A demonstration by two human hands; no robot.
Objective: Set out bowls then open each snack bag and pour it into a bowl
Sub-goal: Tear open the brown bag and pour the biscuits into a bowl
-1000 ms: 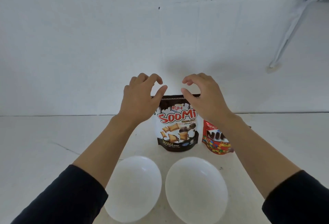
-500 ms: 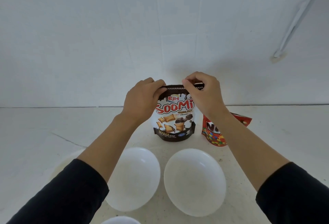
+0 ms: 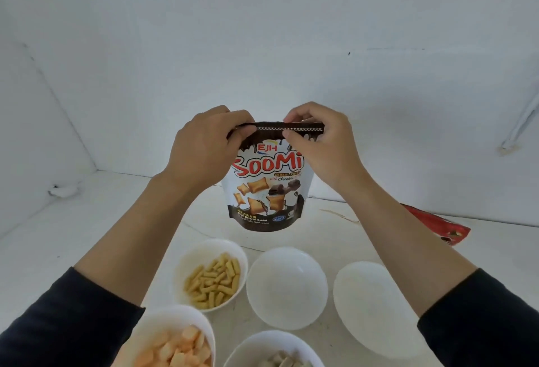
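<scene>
The left hand and right hand each pinch the dark top strip of the Soomi bag, as half a second ago (grip unchanged). The bag now hangs nearer between them, just beyond an empty bowl. A bowl of yellow sticks has come into view on the counter.

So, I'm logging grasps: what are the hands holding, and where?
The left hand and right hand pinch the Soomi bag by its top seal strip.
</scene>
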